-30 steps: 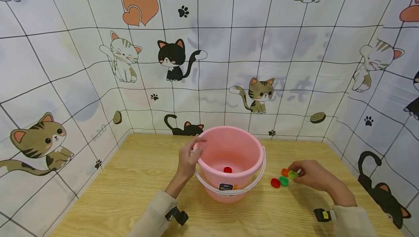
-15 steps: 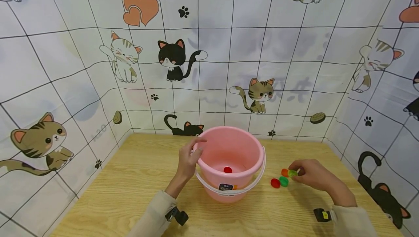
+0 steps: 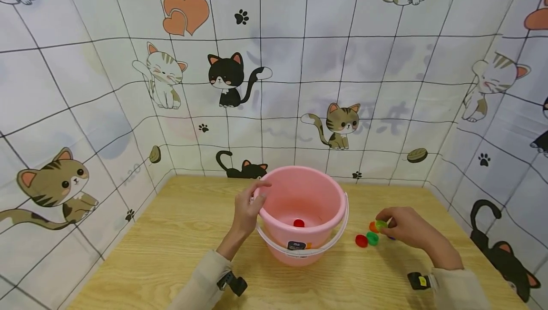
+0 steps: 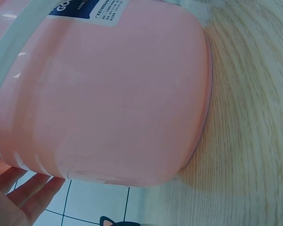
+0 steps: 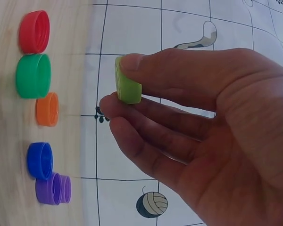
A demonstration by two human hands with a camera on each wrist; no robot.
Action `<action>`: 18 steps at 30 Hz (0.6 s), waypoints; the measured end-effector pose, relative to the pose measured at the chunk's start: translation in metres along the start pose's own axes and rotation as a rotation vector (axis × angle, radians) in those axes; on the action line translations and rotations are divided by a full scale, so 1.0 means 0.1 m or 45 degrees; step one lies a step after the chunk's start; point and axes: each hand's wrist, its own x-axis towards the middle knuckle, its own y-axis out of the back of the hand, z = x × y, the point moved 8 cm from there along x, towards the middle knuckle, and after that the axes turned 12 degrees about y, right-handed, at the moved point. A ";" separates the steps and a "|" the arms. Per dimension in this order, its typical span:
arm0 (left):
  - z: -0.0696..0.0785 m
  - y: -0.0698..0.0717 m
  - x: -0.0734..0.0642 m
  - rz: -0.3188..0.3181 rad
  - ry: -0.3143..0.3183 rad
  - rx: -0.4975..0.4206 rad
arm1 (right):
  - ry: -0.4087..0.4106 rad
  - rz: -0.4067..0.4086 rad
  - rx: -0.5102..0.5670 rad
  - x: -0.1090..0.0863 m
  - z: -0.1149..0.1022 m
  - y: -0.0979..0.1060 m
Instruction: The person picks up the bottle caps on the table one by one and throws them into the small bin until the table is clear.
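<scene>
A pink bucket with a white handle stands upright on the table. My left hand grips its left rim, thumb at the inner side; the left wrist view shows fingers against the outer wall. Inside, on the bottom, lies a red bottle cap. To the right of the bucket, my right hand pinches a light green bottle cap between thumb and fingertips, held above the table. Near it lie another red cap, a green cap and an orange cap.
A blue cap and purple caps lie on the table, mostly hidden by my right hand in the head view. The wooden table ends at walls hung with cat-patterned cloth.
My right hand has risen slightly with the light green cap, and a bit of blue now shows beneath the hand. The left hand and bucket hold their place.
</scene>
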 end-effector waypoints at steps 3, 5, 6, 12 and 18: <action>0.01 0.00 0.00 0.005 -0.006 0.000 | 0.013 0.015 -0.013 0.05 -0.05 0.01; 0.02 0.00 -0.01 0.009 -0.011 0.002 | 0.015 0.017 -0.007 0.09 -0.08 0.01; 0.03 0.00 -0.01 0.010 -0.011 0.002 | 0.017 0.016 -0.006 0.11 -0.10 0.01; 0.05 0.00 -0.01 0.010 -0.010 0.001 | 0.024 0.031 0.015 0.23 -0.18 0.05; 0.02 0.00 -0.01 -0.001 0.008 -0.005 | 0.066 0.025 0.017 0.32 -0.27 0.06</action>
